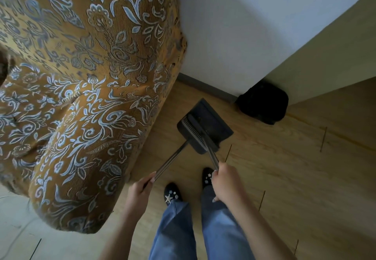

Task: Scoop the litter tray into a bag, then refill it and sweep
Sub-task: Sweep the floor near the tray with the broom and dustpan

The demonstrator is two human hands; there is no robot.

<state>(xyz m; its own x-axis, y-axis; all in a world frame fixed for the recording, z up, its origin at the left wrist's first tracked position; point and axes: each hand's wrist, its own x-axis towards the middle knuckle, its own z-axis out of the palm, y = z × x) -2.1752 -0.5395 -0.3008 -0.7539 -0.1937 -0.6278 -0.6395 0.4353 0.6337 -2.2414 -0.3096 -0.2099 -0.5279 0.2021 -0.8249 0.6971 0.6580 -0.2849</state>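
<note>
"Litter tray: are you seeing it anywhere?"

"Not for certain. A black rounded thing [264, 102] is sitting beyond and to the right of the dark grey, long-handled plastic dustpan [215, 117], against the white wall [234, 35]. I cannot tell whether it is the tray, a bin or a bag."

"So how far along is the job looking?"

"I am judging it to be in the sweeping, the last part. Scooping and refilling are not showing either way. The dark-bristled broom [204, 134] is lying with its head across the dustpan, which is resting on the pale wood-plank floor [284, 168]. The ochre, floral-woven sofa [81, 96] is standing just left of the dustpan. No loose grains are showing."

"And the hands?"

"The left hand [140, 192] is gripping the dustpan's metal handle, nearer than the dustpan and to its left. The right hand [225, 184] is clasping the broom's handle, nearer and to its right. Both forearms are reaching forward and down."
</note>
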